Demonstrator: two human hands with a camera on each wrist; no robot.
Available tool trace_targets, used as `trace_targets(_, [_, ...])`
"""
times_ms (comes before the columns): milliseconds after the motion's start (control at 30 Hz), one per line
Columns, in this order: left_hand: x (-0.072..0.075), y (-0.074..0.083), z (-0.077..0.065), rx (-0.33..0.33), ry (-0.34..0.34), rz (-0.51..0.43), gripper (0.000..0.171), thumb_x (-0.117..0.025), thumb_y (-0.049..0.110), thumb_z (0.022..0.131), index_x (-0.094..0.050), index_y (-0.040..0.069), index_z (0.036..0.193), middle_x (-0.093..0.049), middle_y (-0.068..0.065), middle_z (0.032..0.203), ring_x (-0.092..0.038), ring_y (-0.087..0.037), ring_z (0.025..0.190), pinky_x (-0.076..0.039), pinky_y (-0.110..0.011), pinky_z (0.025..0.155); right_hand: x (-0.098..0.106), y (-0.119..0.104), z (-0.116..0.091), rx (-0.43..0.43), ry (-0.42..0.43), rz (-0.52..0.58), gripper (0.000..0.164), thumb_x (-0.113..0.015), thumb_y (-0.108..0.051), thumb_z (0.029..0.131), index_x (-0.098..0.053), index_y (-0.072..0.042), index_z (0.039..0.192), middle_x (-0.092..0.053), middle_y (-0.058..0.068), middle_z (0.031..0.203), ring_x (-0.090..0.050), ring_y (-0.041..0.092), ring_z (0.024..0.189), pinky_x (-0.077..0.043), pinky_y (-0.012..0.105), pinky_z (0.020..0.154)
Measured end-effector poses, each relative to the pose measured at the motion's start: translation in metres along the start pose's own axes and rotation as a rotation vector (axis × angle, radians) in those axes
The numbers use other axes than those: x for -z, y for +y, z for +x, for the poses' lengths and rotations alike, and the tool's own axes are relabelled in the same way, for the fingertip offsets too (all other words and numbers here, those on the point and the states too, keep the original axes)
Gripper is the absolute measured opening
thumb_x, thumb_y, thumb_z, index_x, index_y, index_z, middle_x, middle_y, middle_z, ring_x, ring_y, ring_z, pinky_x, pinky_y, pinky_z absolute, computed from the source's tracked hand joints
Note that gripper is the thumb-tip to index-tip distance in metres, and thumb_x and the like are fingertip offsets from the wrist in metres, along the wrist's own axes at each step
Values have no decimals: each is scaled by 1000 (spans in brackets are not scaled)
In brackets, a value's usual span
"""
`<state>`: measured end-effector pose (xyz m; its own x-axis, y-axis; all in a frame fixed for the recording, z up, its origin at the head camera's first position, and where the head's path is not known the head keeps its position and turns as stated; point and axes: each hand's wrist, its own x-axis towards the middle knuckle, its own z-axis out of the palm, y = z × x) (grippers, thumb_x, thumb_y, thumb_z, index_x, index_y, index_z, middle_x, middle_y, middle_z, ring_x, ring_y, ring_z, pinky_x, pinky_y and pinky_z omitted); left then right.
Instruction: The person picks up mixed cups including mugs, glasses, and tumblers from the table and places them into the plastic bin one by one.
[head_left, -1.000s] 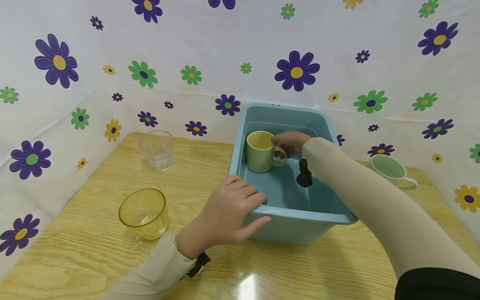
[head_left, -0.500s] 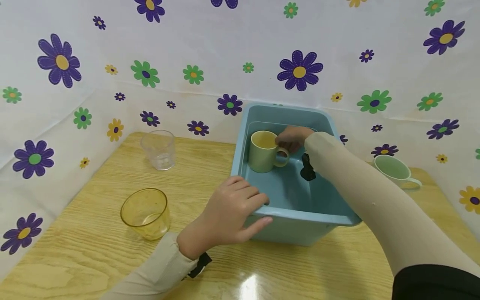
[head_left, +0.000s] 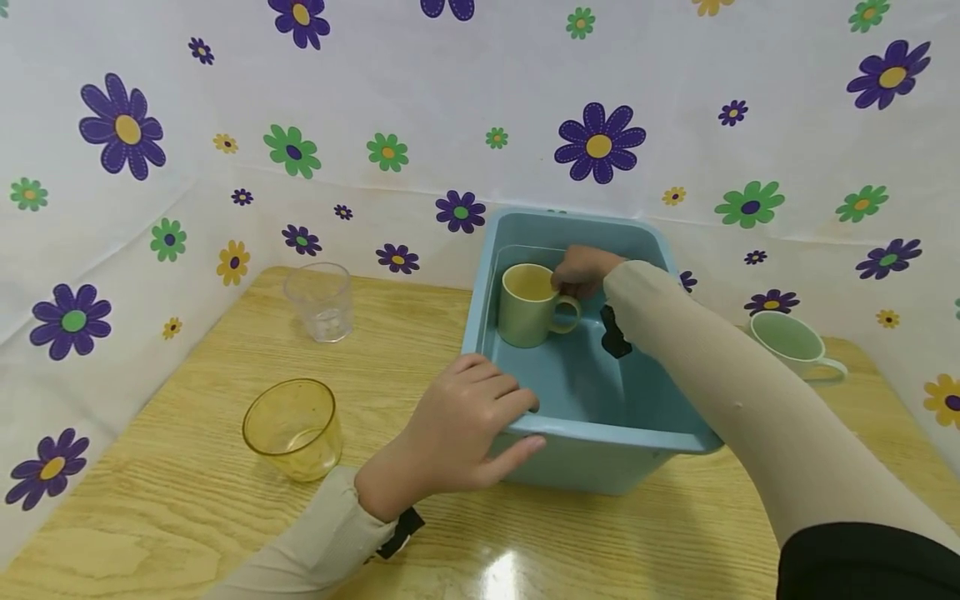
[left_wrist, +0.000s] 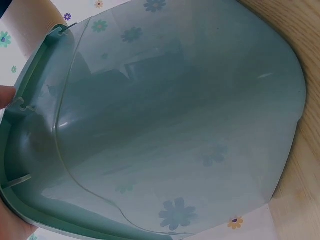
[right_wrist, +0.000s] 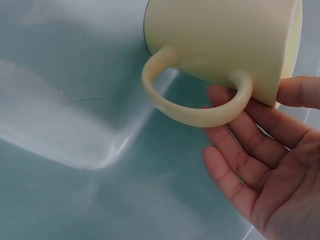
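Observation:
A pale yellow mug [head_left: 523, 312] stands upright inside a light blue plastic tub [head_left: 600, 431], near its left wall. My right hand [head_left: 583, 271] reaches into the tub and pinches the mug's rim above the handle. In the right wrist view, the thumb is at the rim, the index finger lies along the outer wall, and the other fingers [right_wrist: 235, 175] spread loosely behind the handle [right_wrist: 195, 116]. My left hand [head_left: 468, 417] grips the tub's near left rim, fingers curled over the edge and thumb outside. The left wrist view is filled by the tub's outer side [left_wrist: 150, 120].
Left of the tub, a clear glass [head_left: 322, 304] stands at the back of the wooden table [head_left: 150, 467], with an amber glass bowl [head_left: 300, 433] nearer the front. A pale green cup [head_left: 789, 340] stands on the right, partly behind the right forearm. Flowered cloth [head_left: 337, 100] hangs behind.
My right hand's fingertips, earlier visible through the mug's handle, have drawn back and up toward the rim. The left hand has kept its hold on the tub.

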<state>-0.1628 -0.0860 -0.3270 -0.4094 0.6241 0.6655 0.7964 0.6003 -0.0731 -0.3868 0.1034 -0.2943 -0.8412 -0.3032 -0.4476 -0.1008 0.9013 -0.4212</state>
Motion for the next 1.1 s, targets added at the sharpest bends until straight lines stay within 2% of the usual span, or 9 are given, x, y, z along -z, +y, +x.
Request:
trace_targets(67, [0,0,0,4,1,0,59,-21,51,98,-67,18,83,-66,7,73,-60,-10,71,-47,-32,78,1,0,1,1,-6,-13,23,-50,-16,87,-62,-2,74,-54,0,62,-48,12,58,-48,28,63])
trace_targets(133, [0,0,0,5,4,-2,60,-20,51,98,-67,18,83,-66,7,73,-60,-10,71,-47,-32,78,2,-1,1,-4,-13,-45,25,-49,-19,88,-63,-2,77,-57,0,65,-51,13,61,-51,30,68])
trace_targets(233, [-1,1,0,4,10,-4,60,-20,51,98,-67,18,83,-66,7,73,-60,-10,71,-46,-32,78,5,-4,-2,-24,-46,-60,31,-46,-24,92,-64,1,92,-62,5,78,-56,14,70,-52,33,77])
trace_targets(367, [-2,1,1,0,16,-7,58,-22,51,98,-67,18,83,-66,7,73,-60,-10,70,-46,-32,78,11,-9,-7,-55,-123,-85,43,-41,-32,96,-58,3,116,-65,14,104,-61,20,90,-49,39,91])
trace_targets(500, [-2,2,1,-2,18,-8,57,-22,51,98,-67,18,83,-66,7,73,-60,-10,70,-46,-31,78,19,-12,-10,-93,-200,-133,52,-39,-40,96,-53,0,127,-62,18,122,-61,28,110,-43,45,102])
trace_targets(667, [-2,2,1,-7,28,-9,55,-25,50,98,-67,17,83,-65,7,73,-60,-11,70,-46,-32,78,33,-17,-16,-112,-245,-153,59,-37,-43,96,-48,1,133,-56,20,131,-55,31,121,-41,44,104])
trace_targets(867, [-2,1,0,-9,36,-5,53,-27,50,98,-66,17,83,-65,7,72,-59,-11,70,-46,-31,78,52,-24,-35,-75,-301,-207,61,-33,-45,97,-42,0,138,-49,19,139,-48,33,129,-40,44,105])
trace_targets(967, [-1,1,-1,-9,33,-5,48,-33,49,96,-67,17,83,-65,6,73,-60,-11,70,-46,-31,78,62,-26,-45,-37,-328,-219,62,-31,-45,98,-39,1,139,-45,20,141,-44,35,131,-36,47,108])
trace_targets(1100, [0,0,-2,-1,22,-3,40,-42,47,94,-67,17,84,-66,6,74,-61,-12,72,-47,-32,80,73,-28,-58,16,-310,-215,61,-29,-45,99,-41,0,139,-46,20,141,-43,36,132,-34,49,108])
